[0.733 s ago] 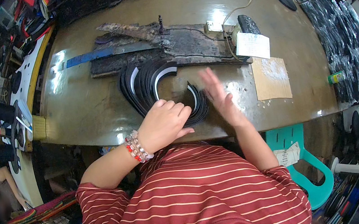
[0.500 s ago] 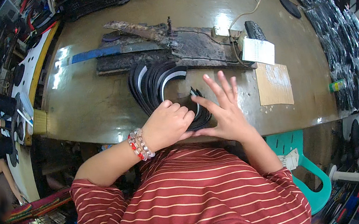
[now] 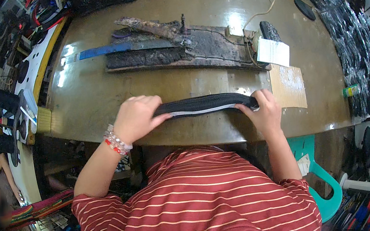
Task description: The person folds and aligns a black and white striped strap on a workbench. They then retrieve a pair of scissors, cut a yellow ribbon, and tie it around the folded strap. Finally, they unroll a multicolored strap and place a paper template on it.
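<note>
A bundle of black fabric strips (image 3: 204, 103) with a pale stripe along its near edge stretches nearly straight between my hands, just over the near edge of the table. My left hand (image 3: 138, 118), with beaded bracelets at the wrist, is closed round the left end. The right end is gripped by my right hand (image 3: 263, 109), its thumb along the near side. My fingers hide both tips of the bundle. Beyond it lies a dark, crusted board (image 3: 214, 51) with a blue strip (image 3: 106, 50) sticking out to the left.
White paper (image 3: 273, 52) and a piece of cardboard (image 3: 287, 85) lie right of the board, beside a cable (image 3: 259, 13). Plastic-wrapped black stacks (image 3: 358, 50) line the table's right side. A green chair (image 3: 327, 185) stands at near right. Another person's arm (image 3: 8, 174) shows at far left.
The strips were curled into a loop with my hands close together and my right fingers spread. Now my hands are wide apart, both closed on the ends, and the bundle is pulled nearly straight.
</note>
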The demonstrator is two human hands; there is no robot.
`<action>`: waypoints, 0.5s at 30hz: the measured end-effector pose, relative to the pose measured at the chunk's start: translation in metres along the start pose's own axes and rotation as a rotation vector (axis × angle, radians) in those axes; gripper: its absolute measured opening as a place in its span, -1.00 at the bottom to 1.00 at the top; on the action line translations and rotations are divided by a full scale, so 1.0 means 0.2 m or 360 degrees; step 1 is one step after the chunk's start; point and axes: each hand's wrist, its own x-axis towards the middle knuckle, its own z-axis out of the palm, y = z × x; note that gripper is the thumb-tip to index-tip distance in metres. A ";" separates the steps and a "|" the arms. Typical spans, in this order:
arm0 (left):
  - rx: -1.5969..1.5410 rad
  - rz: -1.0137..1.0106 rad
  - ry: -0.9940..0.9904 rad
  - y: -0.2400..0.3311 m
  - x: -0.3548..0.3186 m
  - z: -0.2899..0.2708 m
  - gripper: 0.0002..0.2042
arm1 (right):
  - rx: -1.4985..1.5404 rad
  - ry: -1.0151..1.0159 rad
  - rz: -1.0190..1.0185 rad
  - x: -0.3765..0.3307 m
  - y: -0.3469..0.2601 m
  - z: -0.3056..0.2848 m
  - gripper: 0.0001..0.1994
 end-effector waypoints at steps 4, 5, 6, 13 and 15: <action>-0.0565 -0.0294 0.0091 -0.04 -0.03 0.00 -0.70 | 0.0028 0.0226 -0.0065 0.00 0.10 -0.01 -0.55; -0.0629 -0.0328 0.0104 -0.05 -0.03 0.01 -0.70 | 0.0375 0.0108 0.0117 0.01 0.12 0.00 -0.51; -0.0670 -0.0381 0.0079 -0.05 -0.03 0.01 -0.70 | 0.0527 0.0026 0.0110 0.00 0.14 0.00 -0.49; -0.0613 -0.0263 0.0568 0.01 -0.03 0.11 -0.43 | 0.1190 0.0112 0.0135 -0.10 0.08 0.15 -0.22; -0.0574 -0.0243 0.0509 -0.02 -0.05 0.11 -0.32 | 0.1215 0.0183 0.0445 -0.11 0.08 0.18 -0.27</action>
